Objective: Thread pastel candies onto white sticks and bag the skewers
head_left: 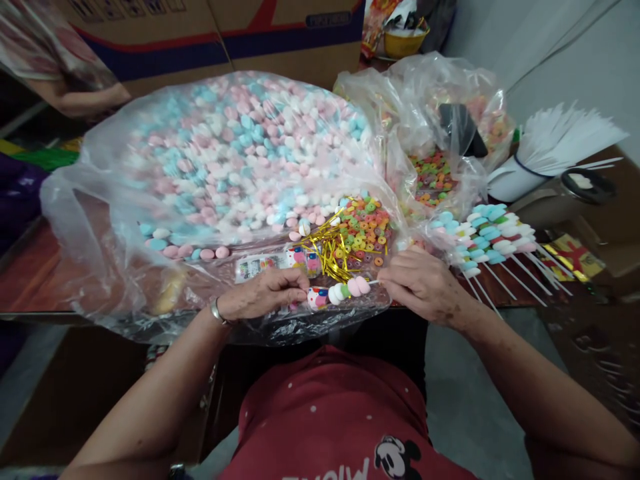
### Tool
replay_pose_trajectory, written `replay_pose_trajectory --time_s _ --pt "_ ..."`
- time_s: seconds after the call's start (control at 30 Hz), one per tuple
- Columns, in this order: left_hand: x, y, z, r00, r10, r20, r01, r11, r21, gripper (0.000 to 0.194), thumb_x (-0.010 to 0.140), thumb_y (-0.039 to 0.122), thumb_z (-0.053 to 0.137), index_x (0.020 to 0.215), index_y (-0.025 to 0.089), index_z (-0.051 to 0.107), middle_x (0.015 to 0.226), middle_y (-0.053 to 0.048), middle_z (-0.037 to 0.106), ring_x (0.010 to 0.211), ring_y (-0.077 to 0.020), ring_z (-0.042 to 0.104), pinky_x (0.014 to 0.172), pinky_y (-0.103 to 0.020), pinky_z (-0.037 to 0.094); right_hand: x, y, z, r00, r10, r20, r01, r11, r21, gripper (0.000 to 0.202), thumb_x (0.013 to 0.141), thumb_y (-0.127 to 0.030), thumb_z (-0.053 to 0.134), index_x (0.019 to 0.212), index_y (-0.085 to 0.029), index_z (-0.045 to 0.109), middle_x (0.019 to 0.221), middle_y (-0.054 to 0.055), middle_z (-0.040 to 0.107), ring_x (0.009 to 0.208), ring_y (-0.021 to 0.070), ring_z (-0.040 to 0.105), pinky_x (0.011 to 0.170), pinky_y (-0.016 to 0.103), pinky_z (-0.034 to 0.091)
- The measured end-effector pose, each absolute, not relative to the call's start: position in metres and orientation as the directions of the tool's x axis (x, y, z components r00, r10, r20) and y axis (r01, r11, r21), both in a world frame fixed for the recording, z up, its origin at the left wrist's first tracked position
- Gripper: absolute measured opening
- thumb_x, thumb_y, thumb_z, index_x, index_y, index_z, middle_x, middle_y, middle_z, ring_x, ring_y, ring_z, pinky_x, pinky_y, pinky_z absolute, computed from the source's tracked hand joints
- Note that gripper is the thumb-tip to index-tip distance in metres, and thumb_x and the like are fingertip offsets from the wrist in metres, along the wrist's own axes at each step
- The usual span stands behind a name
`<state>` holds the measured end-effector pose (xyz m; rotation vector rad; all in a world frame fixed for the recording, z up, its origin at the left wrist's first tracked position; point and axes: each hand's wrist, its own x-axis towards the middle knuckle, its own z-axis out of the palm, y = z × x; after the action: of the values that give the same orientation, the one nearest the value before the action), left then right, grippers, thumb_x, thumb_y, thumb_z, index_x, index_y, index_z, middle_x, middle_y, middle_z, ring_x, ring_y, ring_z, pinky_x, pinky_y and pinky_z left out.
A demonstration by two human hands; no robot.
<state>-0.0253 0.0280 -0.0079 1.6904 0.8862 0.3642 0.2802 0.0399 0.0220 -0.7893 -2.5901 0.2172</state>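
Observation:
My left hand (265, 292) pinches the edge of a small clear plastic bag (317, 298) printed with coloured spots. My right hand (420, 283) grips the white stick of a marshmallow skewer (357, 287), which carries pink and white marshmallows and a green ring. The skewer points left, its far end at the bag's mouth; whether it is inside, I cannot tell. Just beyond lie gold twist ties (333, 257), a heap of coloured ring candies (367, 230) and a stack of printed bags (257, 265).
A large clear sack of pastel marshmallows (225, 153) fills the table's middle. Finished skewers (493, 233) are piled at right, near a white mug of sticks (515, 177) and a bag of ring candies (435, 175). A cardboard box (175, 60) and another person's arm (80, 97) are behind.

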Motion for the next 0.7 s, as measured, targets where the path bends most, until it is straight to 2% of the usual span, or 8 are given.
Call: replay_pose_trajectory --time_s 0.13,0.23,0.4,0.43,0.5,0.6,0.7 --pt "-0.014 0.019 0.01 0.696 0.643 -0.319 0.461 -0.061 0.885 0.03 0.091 0.041 0.052 0.103 0.015 0.061 0.078 0.0 0.061 0.065 -0.0098 0.051 0.06 -0.019 0.04 0.281 0.041 0.024 -0.745 0.572 0.345 0.485 0.818 -0.309 0.025 0.093 -0.018 0.045 0.074 -0.016 0.061 0.066 0.001 0.058 0.065 0.0134 0.05 0.065 0.028 0.034" --pt "-0.004 0.011 0.014 0.699 0.632 -0.334 0.435 -0.005 0.9 0.033 0.087 0.042 0.059 0.106 0.016 0.062 0.081 0.0 0.06 0.067 -0.0104 0.049 0.058 -0.019 0.037 0.283 0.043 0.027 -0.751 0.563 0.346 0.471 0.823 -0.318 0.024 0.093 -0.018 0.046 0.074 -0.017 0.06 0.068 0.001 0.06 0.067 0.0131 0.05 0.067 0.028 0.034" --pt "0.007 -0.003 -0.005 0.687 0.594 -0.419 0.322 0.268 0.908 0.036 0.081 0.042 0.066 0.102 0.014 0.059 0.077 0.0 0.06 0.061 -0.0101 0.048 0.054 -0.019 0.036 0.284 0.047 0.025 -0.85 0.47 0.239 0.388 0.865 -0.318 0.029 0.094 -0.021 0.044 0.07 -0.017 0.06 0.066 0.0 0.056 0.066 0.0136 0.048 0.067 0.028 0.033" --pt "0.009 -0.006 -0.01 0.684 0.602 -0.412 0.311 0.271 0.911 0.037 0.08 0.043 0.066 0.103 0.014 0.059 0.076 0.0 0.06 0.061 -0.0103 0.048 0.054 -0.02 0.037 0.285 0.046 0.024 -0.859 0.467 0.21 0.385 0.859 -0.337 0.03 0.094 -0.02 0.044 0.069 -0.017 0.059 0.065 0.0 0.056 0.065 0.0133 0.048 0.065 0.027 0.032" --pt "0.011 -0.011 -0.016 0.655 0.674 -0.342 0.311 0.171 0.935 0.036 0.081 0.041 0.067 0.105 0.015 0.059 0.079 0.0 0.059 0.065 -0.0111 0.049 0.058 -0.021 0.039 0.285 0.046 0.022 -0.849 0.498 0.176 0.41 0.831 -0.376 0.029 0.094 -0.019 0.044 0.069 -0.017 0.058 0.064 0.0 0.056 0.063 0.0127 0.048 0.063 0.026 0.032" --pt "0.013 -0.015 -0.021 0.593 0.77 -0.235 0.345 0.02 0.938 0.031 0.083 0.038 0.066 0.104 0.016 0.06 0.081 0.001 0.058 0.072 -0.0121 0.05 0.065 -0.022 0.041 0.286 0.045 0.024 -0.819 0.53 0.22 0.423 0.816 -0.394 0.027 0.095 -0.019 0.042 0.074 -0.016 0.058 0.069 0.001 0.059 0.065 0.0127 0.05 0.064 0.027 0.034" --pt "0.016 -0.017 -0.022 0.611 0.728 -0.31 0.333 0.12 0.935 0.025 0.083 0.038 0.065 0.089 0.015 0.059 0.072 0.002 0.056 0.066 -0.011 0.05 0.061 -0.021 0.041 0.286 0.047 0.03 -0.839 0.464 0.284 0.383 0.875 -0.298 0.026 0.096 -0.022 0.042 0.078 -0.017 0.06 0.072 0.002 0.06 0.07 0.015 0.05 0.069 0.029 0.035"
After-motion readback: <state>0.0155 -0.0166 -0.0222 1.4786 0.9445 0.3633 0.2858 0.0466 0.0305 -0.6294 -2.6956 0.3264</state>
